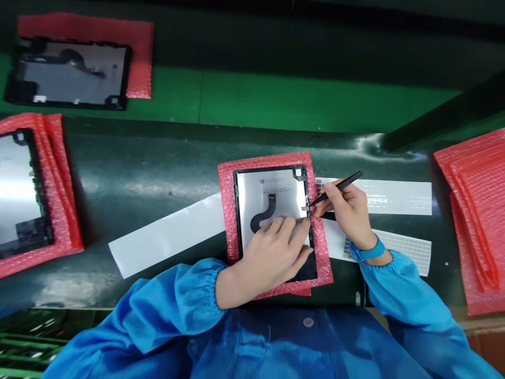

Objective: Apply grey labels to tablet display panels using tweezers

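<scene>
A display panel [252,184] with a silver back, black frame and curved dark ribbon cable [269,209] lies on pink bubble wrap [227,210] in front of me. My left hand [274,252] rests over the panel's lower half, fingers apart and bent, with fingertips near the right edge; it holds nothing that I can see. Pinched in my right hand [349,210] are black tweezers [347,180], slanting down to the panel's right edge. Their tips are at a small greyish tab [305,208] there. Whether the tips grip the tab cannot be made out.
White strips [169,234] lie left of the panel and, some with small grid squares [406,247], to the right. Another panel [23,184] on red bubble wrap is at far left, one more [79,73] on the back shelf. Red bubble bags [479,210] are stacked at right.
</scene>
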A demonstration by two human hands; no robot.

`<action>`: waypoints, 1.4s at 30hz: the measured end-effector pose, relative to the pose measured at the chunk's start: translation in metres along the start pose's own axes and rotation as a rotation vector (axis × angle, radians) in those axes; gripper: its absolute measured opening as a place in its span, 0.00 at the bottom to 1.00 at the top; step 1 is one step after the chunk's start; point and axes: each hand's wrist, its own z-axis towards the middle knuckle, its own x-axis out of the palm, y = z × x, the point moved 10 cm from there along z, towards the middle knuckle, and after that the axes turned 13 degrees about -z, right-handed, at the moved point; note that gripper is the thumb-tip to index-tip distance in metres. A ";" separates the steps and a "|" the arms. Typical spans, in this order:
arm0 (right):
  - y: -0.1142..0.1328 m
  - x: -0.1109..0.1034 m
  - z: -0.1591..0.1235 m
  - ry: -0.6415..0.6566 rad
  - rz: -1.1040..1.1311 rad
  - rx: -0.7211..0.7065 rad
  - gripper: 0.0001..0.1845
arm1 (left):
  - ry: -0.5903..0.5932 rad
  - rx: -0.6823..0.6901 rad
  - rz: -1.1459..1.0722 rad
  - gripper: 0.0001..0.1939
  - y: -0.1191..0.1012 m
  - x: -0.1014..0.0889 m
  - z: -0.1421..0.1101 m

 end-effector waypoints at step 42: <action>-0.006 -0.004 -0.004 -0.032 -0.053 0.007 0.24 | 0.039 -0.048 0.017 0.32 0.004 0.006 0.007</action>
